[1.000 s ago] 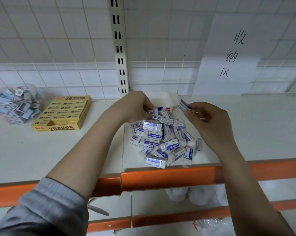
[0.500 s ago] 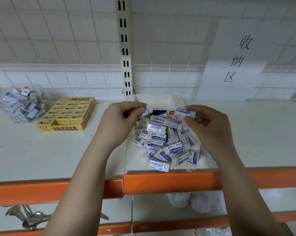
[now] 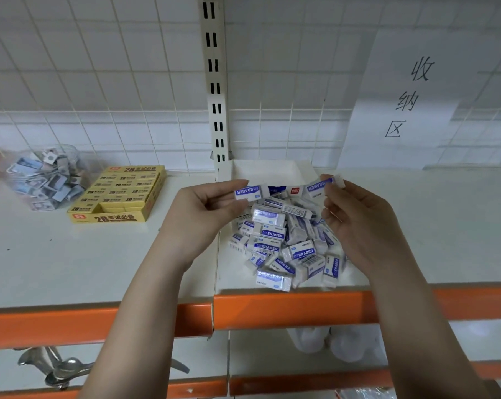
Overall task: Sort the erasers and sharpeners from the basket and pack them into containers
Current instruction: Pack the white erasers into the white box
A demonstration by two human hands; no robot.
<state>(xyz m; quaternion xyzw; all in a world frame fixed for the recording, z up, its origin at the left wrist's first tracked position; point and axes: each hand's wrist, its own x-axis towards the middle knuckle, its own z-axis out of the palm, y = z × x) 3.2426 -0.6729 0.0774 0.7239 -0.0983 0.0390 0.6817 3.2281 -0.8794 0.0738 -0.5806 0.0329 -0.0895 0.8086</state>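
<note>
You see paper-sleeved erasers point(image 3: 284, 243), a glossy yellow card box point(image 3: 119, 194), a clear plastic jar point(image 3: 46, 177), and a matt white shelf point(image 3: 70, 254).

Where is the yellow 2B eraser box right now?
In the head view, the yellow box sits left on the shelf, between the clear jar and the left hand.

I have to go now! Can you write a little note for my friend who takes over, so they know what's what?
Left hand: grip on one eraser.
Right hand: grip on another eraser.
Both are held above the eraser pile on the shelf.
Done: yellow box nearly full; clear jar holds small items.
Left: pack the pile, probably into the open white box behind it.
</note>
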